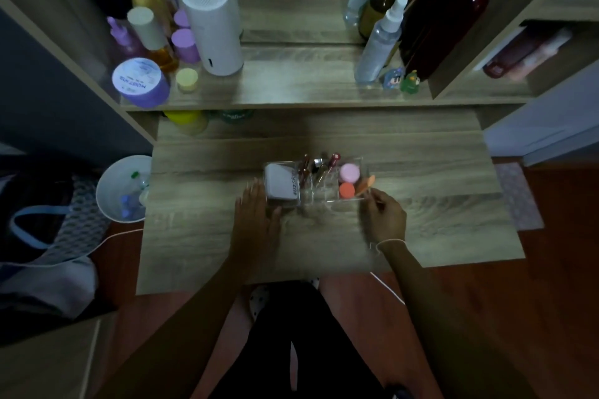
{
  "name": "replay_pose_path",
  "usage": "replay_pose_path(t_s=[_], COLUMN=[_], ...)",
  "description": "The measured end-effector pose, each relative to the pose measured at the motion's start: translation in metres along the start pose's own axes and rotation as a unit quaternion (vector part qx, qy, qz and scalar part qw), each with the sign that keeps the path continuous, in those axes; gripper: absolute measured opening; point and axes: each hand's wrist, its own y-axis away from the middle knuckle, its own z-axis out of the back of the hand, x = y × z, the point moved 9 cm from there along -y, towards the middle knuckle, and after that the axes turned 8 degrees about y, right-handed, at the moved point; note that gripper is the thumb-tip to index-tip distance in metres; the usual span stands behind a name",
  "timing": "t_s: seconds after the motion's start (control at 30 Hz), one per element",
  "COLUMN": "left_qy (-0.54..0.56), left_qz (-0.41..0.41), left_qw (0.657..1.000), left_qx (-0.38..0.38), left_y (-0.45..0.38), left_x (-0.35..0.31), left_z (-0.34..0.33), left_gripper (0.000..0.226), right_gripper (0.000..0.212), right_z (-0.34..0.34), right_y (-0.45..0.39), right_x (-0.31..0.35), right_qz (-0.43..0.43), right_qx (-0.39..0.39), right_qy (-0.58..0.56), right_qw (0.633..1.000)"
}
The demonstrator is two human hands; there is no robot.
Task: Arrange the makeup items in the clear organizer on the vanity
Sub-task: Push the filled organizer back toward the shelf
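A clear organizer [324,196] sits mid-desk on the wooden vanity [421,204]. Its left section holds a white box [279,183]. Several lipsticks and slim tubes [319,168] stand in the middle slots. On the right are a pink round jar [349,172], an orange-red round lid [346,190] and an orange sponge-like applicator [366,185]. My left hand [256,214] lies flat with fingers spread, touching the organizer's left front corner. My right hand [385,214] is at the right front corner, fingers pinched near the applicator's thin handle.
The raised shelf [291,87] behind carries a white cylinder device [214,26], purple jars [140,82], bottles and spray bottles [379,42]. A white bin [124,188] stands left of the desk, a bag further left. A thin white cord [387,287] hangs at the desk's front edge.
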Motion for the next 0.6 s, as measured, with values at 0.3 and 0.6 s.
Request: replay_pose_path(t_s=[0.3,0.6], left_qy=[-0.007,-0.04], left_qz=[-0.012,-0.037], left_qw=[1.0,0.999], left_qx=[-0.024,-0.007], left_y=[-0.006,-0.025], left_x=[0.007,-0.024], left_z=[-0.002,-0.019], left_gripper=[0.049,0.05], right_gripper=[0.02,0.017], right_z=[0.003,0.022], right_y=[-0.015,-0.039], right_x=[-0.011,-0.031], right_qz=[-0.024,-0.048], right_qx=[-0.017,-0.035], right_qy=[-0.019,-0.051], right_qw=[0.999,0.997])
